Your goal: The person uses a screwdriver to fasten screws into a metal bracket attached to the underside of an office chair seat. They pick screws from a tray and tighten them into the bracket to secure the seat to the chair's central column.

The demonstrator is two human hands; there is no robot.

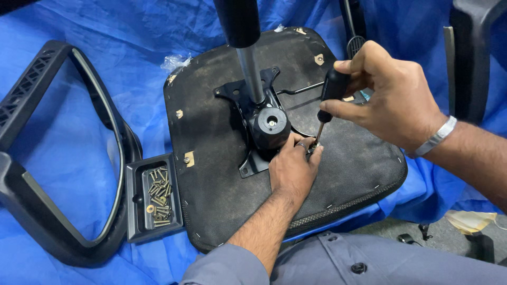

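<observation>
An upturned black chair seat (211,132) lies on a blue sheet. A black metal mechanism plate (248,105) with a round knob (271,125) and a chrome gas cylinder (250,74) sits on it. My right hand (391,97) grips a black-handled screwdriver (331,89), its tip down at a screw (315,145) by the plate's right edge. My left hand (292,168) rests on the seat, its fingertips steadying that screw.
A small black tray (138,214) with several screws and washers lies left of the seat. A black chair armrest frame (47,174) lies further left on the blue sheet (68,121). Another black chair part (470,58) stands at the right.
</observation>
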